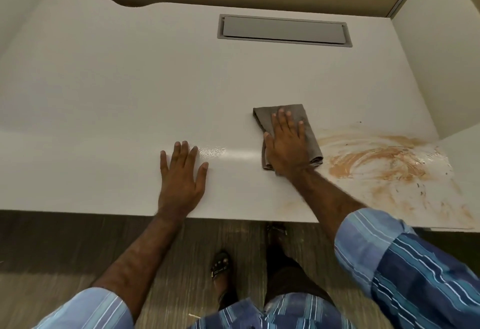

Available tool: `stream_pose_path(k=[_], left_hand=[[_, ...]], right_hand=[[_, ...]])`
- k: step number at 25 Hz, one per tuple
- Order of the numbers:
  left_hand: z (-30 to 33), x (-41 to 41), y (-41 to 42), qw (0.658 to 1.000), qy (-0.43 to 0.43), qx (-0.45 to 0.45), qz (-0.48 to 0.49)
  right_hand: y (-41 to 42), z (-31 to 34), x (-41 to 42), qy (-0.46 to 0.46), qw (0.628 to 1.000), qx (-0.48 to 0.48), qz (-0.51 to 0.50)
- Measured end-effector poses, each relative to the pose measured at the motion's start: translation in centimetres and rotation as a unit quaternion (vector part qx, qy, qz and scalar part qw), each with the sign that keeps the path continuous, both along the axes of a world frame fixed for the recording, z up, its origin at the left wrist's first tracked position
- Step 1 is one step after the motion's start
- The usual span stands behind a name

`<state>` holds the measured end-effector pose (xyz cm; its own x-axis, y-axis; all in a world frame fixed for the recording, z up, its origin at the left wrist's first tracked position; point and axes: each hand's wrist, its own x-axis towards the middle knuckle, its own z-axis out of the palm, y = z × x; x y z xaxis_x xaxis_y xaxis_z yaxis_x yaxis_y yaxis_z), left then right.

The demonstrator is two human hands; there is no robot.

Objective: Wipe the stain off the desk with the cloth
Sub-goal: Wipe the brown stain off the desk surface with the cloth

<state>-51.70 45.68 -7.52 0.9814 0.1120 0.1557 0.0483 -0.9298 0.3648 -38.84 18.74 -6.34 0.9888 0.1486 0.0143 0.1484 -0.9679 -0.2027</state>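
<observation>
Both hands lie flat, fingers spread: right hand (285, 144) on cloth (310, 131) beside stain (376, 159), left hand (181, 172) near desk (104, 94) edge

A smooth, slightly glossy white laminate is seen on the desk (130, 89), dulled at the right by a smeared brown stain (376, 162). The cloth (309, 131) looks soft, matt grey, perhaps microfibre.

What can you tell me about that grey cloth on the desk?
The cloth is a brownish-grey, soft-looking fabric folded into a thick oblong pad with layered edges showing at its near end. It lies flat on the white desk, angled slightly, just left of the smeared brown stain. The right hand presses on it with fingers spread, covering its left half. The left hand rests apart from it.
</observation>
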Motion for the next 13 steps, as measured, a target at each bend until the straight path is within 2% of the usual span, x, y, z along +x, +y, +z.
stream_pose_path(k=[4,8,10,13], left_hand=[[-0.5,0.1,0.1,1.0,-0.002,0.008,-0.001],[-0.6,0.2,0.2,1.0,0.01,0.003,-0.007],[-0.5,0.2,0.1,1.0,0.012,-0.008,-0.004],[-0.3,0.2,0.0,1.0,-0.008,-0.022,0.001]], right_hand=[[-1.2,0.2,-7.6,-0.003,0.996,0.071,0.057],[-2.2,-0.2,-16.6,0.016,0.988,0.064,0.143],[-0.1,-0.6,-17.2,0.012,0.984,0.047,0.174],[4.6,-0.6,-13.0,-0.008,0.975,0.02,0.22]])
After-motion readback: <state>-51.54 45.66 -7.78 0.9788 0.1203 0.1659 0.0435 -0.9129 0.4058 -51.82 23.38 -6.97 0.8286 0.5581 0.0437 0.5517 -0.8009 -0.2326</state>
